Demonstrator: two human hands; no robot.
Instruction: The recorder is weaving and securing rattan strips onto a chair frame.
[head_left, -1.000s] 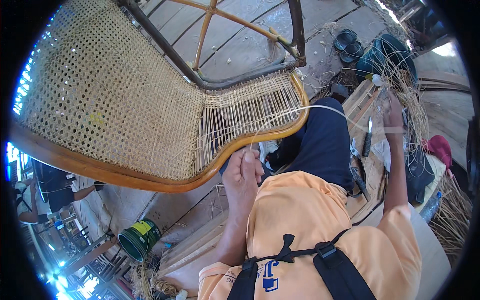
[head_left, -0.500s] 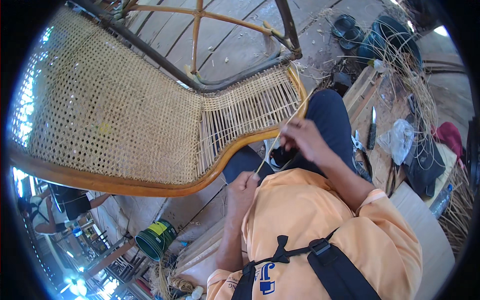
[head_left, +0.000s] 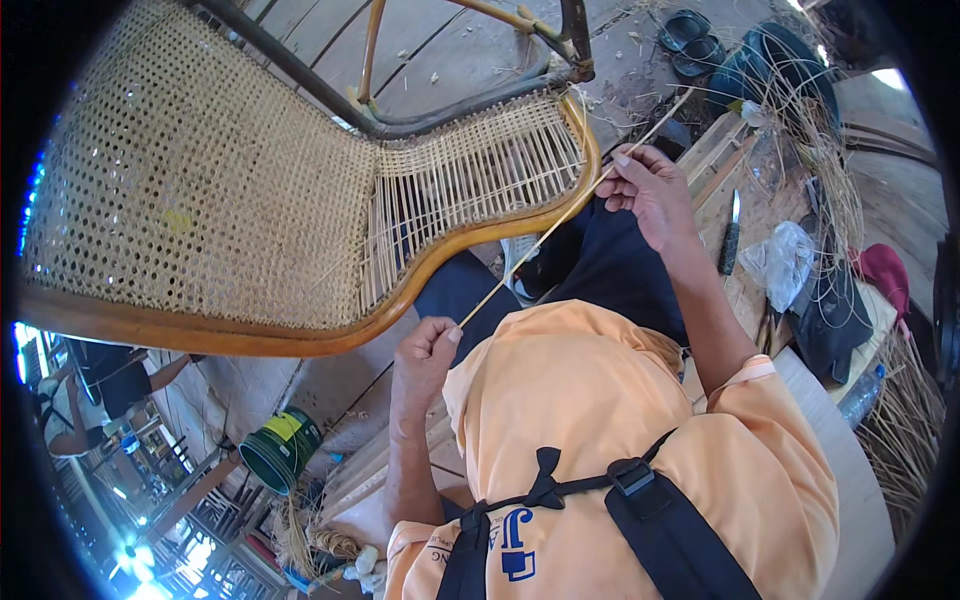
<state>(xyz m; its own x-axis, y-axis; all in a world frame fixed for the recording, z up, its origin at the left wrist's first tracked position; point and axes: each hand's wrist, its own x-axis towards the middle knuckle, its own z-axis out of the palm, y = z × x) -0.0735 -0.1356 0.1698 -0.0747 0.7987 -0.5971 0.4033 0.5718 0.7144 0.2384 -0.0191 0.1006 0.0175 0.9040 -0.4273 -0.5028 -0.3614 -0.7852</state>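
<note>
Between my two hands a thin pale cane strand (head_left: 533,247) is stretched taut on a slant, passing in front of my legs. My left hand (head_left: 428,350) is closed in a pinch on its lower end. My right hand (head_left: 650,190) pinches it higher up, and its free end sticks out past my fingers toward the upper right. Both hands are just off the curved wooden rim of a rattan chair (head_left: 455,241). The large left panel (head_left: 200,190) of the chair carries a dense open-hole cane weave; the smaller right panel (head_left: 490,165) shows mostly parallel strands.
On the boards to my right lie a knife (head_left: 734,232), a clear plastic bag (head_left: 780,262) and a dark red cloth (head_left: 885,280). Loose cane strands (head_left: 825,170) spill from a dark tub (head_left: 785,65). A green bucket (head_left: 280,450) stands lower left; another person (head_left: 110,385) is beyond.
My hands have moved apart, the right one up and to the right, the left one to the left and slightly up. A longer stretch of strand now shows between them.
</note>
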